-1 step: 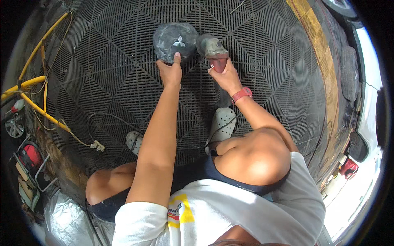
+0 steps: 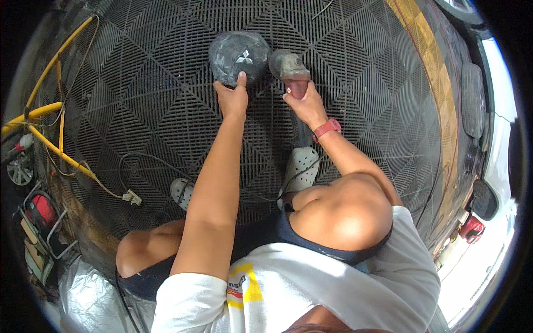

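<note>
My left hand (image 2: 231, 100) grips the near edge of a rounded dark grey cover (image 2: 233, 54), thumb on top and fingers partly hidden beneath. The cover has pale, dusty scuffs and a silver emblem right of its middle. To its right, my right hand (image 2: 307, 104) is wrapped round the red body of an angle grinder (image 2: 296, 87). The tool's dusty grey head and round disc sit close to the cover's right edge. Whether disc and cover touch is hard to tell. A red watch (image 2: 327, 129) is on my right wrist.
Black slatted floor tiles (image 2: 150, 111) lie below, with a yellow strip (image 2: 438, 94) at right. A cable runs by my pale clogs (image 2: 300, 166). Yellow tubing (image 2: 61, 152) and a plug (image 2: 131, 197) lie left. A tyre (image 2: 473, 100) and a white car (image 2: 499, 183) stand right.
The cover, my left hand and the grinder's head have shifted very slightly to the right. Both grips stay the same.
</note>
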Demonstrator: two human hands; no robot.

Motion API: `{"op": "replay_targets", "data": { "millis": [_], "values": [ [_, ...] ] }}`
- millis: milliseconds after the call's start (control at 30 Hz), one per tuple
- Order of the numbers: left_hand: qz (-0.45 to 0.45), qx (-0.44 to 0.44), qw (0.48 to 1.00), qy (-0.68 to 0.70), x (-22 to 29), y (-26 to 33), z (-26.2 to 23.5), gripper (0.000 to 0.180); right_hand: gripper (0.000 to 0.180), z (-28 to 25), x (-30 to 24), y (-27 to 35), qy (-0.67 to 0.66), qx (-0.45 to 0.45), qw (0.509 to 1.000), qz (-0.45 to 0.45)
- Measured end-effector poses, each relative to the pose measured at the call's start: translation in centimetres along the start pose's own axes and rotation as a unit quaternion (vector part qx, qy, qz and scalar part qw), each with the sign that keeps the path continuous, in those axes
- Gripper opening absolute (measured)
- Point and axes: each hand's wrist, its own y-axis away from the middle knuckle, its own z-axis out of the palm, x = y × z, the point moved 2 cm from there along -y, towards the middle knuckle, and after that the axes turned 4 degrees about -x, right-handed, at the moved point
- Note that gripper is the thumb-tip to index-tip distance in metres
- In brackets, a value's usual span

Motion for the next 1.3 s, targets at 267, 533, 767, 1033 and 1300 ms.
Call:
{"op": "replay_targets", "data": {
  "millis": [267,533,767,1033,1300],
  "values": [
    [0.031,0.008,0.999,-0.033,-1.0,-0.1,-0.2,0.093,0.064,0.7,-1.3,0.6,-0.024,0.017,0.999,-0.036],
    [0.035,0.034,0.997,-0.056,-0.3,-0.5,-0.1,0.088,0.071,1.4,1.5,-0.5,-0.119,0.006,0.993,0.022],
    [0.025,0.025,0.998,-0.051,-0.8,-0.3,0.4,0.097,0.060,1.7,-0.1,0.5,-0.072,0.004,0.996,-0.047],
    [0.037,0.073,0.993,-0.089,-0.1,0.3,0.6,0.088,0.068,1.3,-1.0,1.9,-0.029,-0.005,0.999,-0.038],
    [0.004,0.087,0.993,0.083,-4.4,2.3,1.9,0.085,0.069,-0.7,-2.7,0.3,-0.021,0.009,1.000,-0.021]
  ]
}}
